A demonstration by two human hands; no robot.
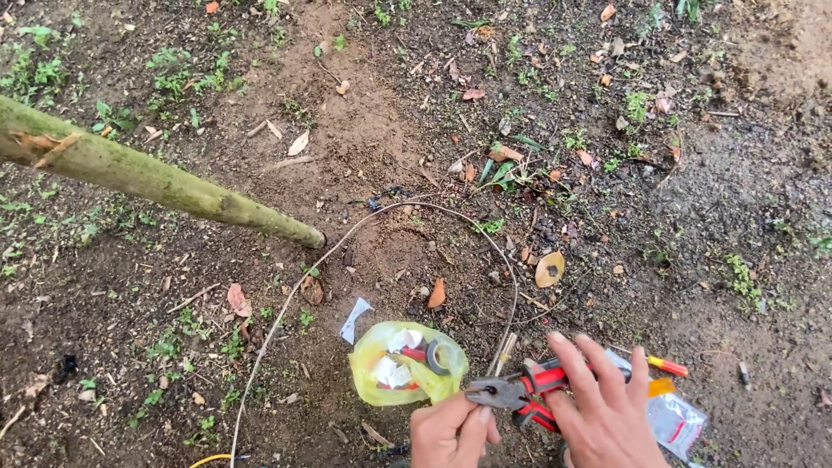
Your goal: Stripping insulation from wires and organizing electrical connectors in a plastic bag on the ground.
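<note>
Beside hands: yellow bag (406, 364), wire (407, 212), green trunk (165, 180).

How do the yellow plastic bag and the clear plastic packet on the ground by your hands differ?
The yellow bag is tinted and bulges with rolls of tape; the clear packet is see-through and lies flat. The yellow bag sits apart from the left hand, fully in view; the clear packet is partly hidden under the right hand, which grips the red-handled pliers. Both lie on bare soil.
</note>
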